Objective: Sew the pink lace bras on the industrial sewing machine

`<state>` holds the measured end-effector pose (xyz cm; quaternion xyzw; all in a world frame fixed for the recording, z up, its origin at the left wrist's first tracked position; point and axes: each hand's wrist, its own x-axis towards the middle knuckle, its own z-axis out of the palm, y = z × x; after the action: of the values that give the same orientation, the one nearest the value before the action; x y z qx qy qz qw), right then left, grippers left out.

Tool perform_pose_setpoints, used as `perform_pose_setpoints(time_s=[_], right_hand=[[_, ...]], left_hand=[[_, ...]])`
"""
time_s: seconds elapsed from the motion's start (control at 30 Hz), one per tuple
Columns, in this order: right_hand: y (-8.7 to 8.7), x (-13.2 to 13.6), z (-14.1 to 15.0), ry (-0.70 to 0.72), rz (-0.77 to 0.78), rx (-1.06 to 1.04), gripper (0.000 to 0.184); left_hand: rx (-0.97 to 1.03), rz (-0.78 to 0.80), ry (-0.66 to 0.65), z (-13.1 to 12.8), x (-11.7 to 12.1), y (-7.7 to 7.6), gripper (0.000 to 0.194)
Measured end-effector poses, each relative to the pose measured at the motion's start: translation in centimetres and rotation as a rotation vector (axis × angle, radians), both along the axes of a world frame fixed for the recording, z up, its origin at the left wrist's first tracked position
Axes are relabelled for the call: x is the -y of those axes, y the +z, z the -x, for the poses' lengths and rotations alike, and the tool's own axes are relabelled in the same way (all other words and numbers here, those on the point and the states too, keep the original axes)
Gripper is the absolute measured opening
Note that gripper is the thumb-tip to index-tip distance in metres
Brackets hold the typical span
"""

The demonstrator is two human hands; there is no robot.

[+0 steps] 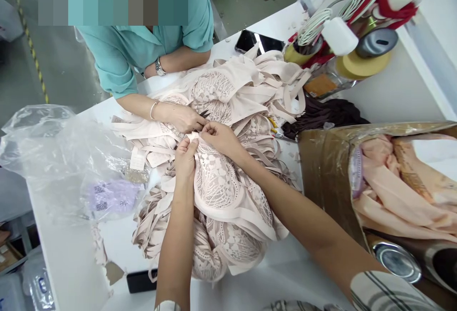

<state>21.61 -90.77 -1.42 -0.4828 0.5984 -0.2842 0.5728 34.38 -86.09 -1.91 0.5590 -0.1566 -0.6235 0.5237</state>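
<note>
A pale pink lace bra (217, 182) lies in front of me on a heap of similar bras. My left hand (186, 154) is closed on its upper edge, thumb pressed against the fabric. Close beside it, my right hand (218, 137) pinches the same edge with its fingertips. Any thread or small part between those fingertips is too small to make out. Just beyond my hands is a co-worker's hand (183, 117) with a bracelet, next to dark pointed snips (204, 113).
More bras (214, 87) cover the table's far side. A cardboard box (321, 177) with peach fabric stands at the right, below jars (324, 80) and cables. A phone (259, 42) lies at the back; plastic bags (71, 149) lie left. The co-worker in teal leans over the far edge.
</note>
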Motion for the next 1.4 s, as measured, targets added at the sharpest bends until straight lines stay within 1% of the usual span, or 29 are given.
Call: perform_pose_setpoints(time_s=[0.4, 0.63, 0.73, 0.9, 1.0, 1.2, 1.27, 1.4], right_hand=[[-0.2, 0.8, -0.2, 0.033, -0.055, 0.045, 0.016], [-0.2, 1.0, -0.2, -0.004, -0.092, 0.138, 0.014], [0.0, 1.0, -0.2, 0.000, -0.106, 0.151, 0.015], [0.2, 1.1, -0.2, 0.028, -0.062, 0.122, 0.018], [0.0, 1.0, -0.3, 0.040, -0.064, 0.099, 0.021], [-0.7, 0.7, -0.2, 0.023, -0.049, 0.206, 0.020], [-0.8, 0.7, -0.3, 0.016, -0.051, 0.221, 0.019], [-0.9, 0.7, -0.3, 0.015, -0.063, 0.232, 0.019]], left_hand=[[-0.016, 0.018, 0.010, -0.1, 0.3, -0.3, 0.036], [-0.036, 0.009, 0.003, 0.1, 0.2, -0.5, 0.035], [-0.038, 0.010, -0.001, 0.1, 0.2, -0.5, 0.035], [-0.059, 0.023, 0.017, 0.0, 0.2, -0.3, 0.034], [-0.043, 0.027, 0.024, 0.0, 0.2, -0.4, 0.034], [0.020, 0.005, 0.080, 0.2, 0.3, -0.7, 0.041], [0.055, -0.004, 0.094, 0.2, 0.3, -0.7, 0.041], [0.035, -0.002, 0.102, 0.0, 0.3, -1.1, 0.038]])
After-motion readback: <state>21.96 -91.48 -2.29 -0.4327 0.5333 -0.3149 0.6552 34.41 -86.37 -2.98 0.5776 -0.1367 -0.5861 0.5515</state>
